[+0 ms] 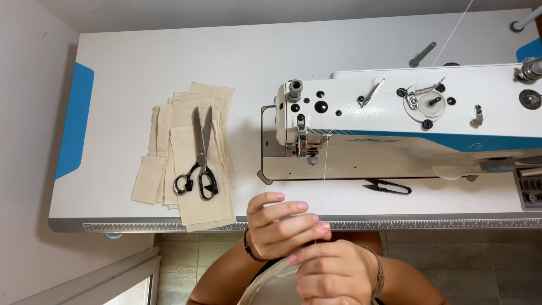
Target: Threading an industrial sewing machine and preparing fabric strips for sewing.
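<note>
My left hand (282, 226) and my right hand (333, 271) are held together just in front of the table's front edge. Their fingertips pinch a thin white thread (324, 164) that runs up to the needle area of the white and blue sewing machine (406, 121). The left fingers are curled over the right hand. A pale round object (271, 285) shows below the hands, partly hidden by them. A dark band circles my left wrist.
A stack of beige fabric pieces (189, 152) lies left of the machine with black-handled scissors (199, 161) on top. Small black thread snips (388, 186) rest by the machine's base. The white table (124, 73) has blue side panels and a ruler strip along its front edge.
</note>
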